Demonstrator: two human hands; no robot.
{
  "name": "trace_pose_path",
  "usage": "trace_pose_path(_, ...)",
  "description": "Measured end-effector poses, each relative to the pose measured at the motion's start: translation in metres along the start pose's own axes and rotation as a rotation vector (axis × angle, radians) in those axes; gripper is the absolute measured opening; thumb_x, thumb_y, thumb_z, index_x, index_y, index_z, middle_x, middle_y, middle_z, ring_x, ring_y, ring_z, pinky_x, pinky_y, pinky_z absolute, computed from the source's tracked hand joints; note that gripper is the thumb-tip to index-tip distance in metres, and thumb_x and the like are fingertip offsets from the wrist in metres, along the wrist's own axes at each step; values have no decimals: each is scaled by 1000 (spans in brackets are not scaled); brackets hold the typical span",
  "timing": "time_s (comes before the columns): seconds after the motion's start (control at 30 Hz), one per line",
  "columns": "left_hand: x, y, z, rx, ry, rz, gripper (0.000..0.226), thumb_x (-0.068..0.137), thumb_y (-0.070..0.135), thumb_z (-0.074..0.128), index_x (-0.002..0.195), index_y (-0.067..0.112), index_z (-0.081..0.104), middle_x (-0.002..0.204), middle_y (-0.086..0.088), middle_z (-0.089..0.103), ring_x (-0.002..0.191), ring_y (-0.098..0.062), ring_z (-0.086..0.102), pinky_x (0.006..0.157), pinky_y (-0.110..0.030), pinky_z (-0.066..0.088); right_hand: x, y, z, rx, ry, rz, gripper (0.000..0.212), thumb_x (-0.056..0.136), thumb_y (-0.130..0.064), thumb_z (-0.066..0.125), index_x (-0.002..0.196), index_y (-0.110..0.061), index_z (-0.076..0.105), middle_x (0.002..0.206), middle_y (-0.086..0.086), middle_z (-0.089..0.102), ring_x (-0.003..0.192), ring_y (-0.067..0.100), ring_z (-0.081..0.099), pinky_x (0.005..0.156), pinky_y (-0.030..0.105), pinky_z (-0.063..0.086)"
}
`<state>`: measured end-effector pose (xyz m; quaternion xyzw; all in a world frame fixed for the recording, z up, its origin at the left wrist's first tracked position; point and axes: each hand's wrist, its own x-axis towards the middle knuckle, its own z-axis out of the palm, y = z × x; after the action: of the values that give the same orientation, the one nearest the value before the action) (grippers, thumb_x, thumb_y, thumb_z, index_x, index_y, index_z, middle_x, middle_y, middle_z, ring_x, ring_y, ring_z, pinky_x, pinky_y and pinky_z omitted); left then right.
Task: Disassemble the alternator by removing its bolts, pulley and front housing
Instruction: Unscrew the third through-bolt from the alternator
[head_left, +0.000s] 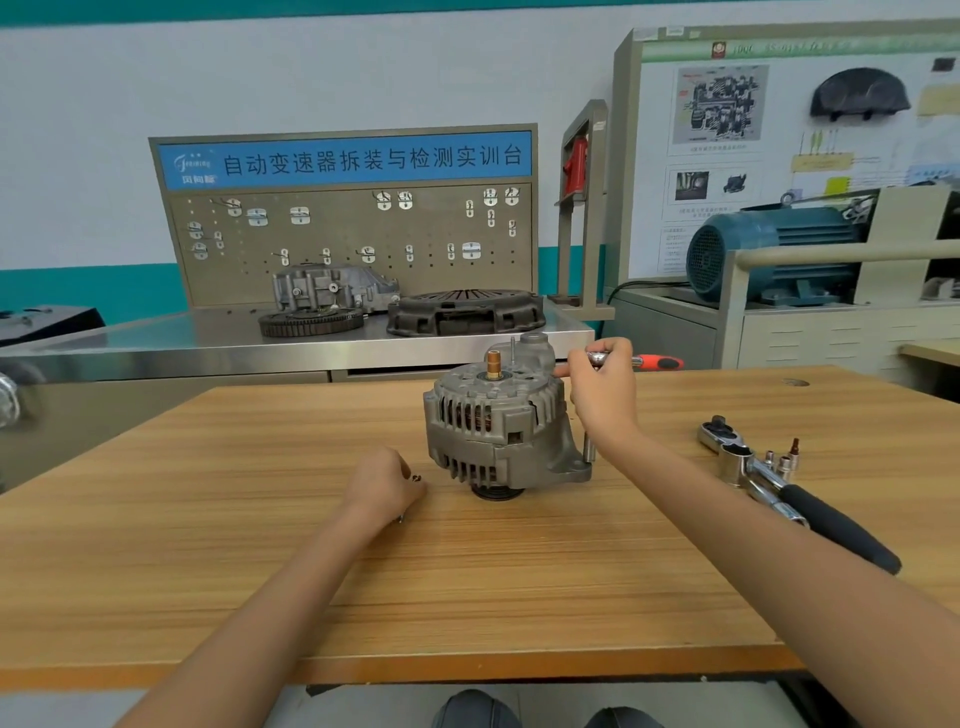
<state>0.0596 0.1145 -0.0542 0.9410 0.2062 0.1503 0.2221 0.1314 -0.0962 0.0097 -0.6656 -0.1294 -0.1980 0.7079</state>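
Observation:
A grey alternator (493, 421) stands pulley-down on the wooden table (363, 571), its copper slip-ring shaft (493, 364) pointing up. The black pulley (496, 491) shows underneath. My right hand (602, 389) grips a small ratchet with a red handle (657, 361) at the alternator's upper right edge, fingertips touching the housing. My left hand (384, 486) rests on the table just left of the alternator, fingers curled around a small dark bolt (416, 478); another small metal part pokes out under the hand.
A large ratchet with a black handle (831, 525) and several sockets (779, 462) lie at the table's right. Behind stands a steel bench with a clutch cover (467, 312), flywheel ring (311, 321), pegboard (353, 239) and a blue motor (769, 254) at right.

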Motion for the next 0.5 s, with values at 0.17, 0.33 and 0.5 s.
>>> trace_pose_path(0.17, -4, -5, 3, 55, 70, 68, 26, 88, 17, 61, 110, 3, 67, 109, -11, 68, 102, -24, 61, 79, -25, 44, 9, 2, -12, -37, 14, 9, 15, 91, -13, 47, 85, -23, 38, 85, 5, 61, 57, 9, 45, 53, 25, 35)
trace_pose_path(0.33, -4, -6, 3, 76, 88, 91, 28, 89, 14, 58, 115, 4, 65, 111, -12, 67, 104, -25, 61, 84, -27, 45, 8, 14, -28, -285, -62, -35, 20, 88, -12, 51, 82, -24, 37, 92, 14, 67, 75, 24, 62, 66, 40, 49)
trace_pose_path(0.5, -10, -1, 3, 41, 130, 76, 38, 93, 24, 54, 124, 2, 57, 118, -15, 64, 108, -27, 59, 85, -29, 46, -1, 34, -21, -327, -141, -4, 11, 88, -10, 53, 94, -16, 45, 82, 6, 60, 80, 22, 62, 68, 35, 53)
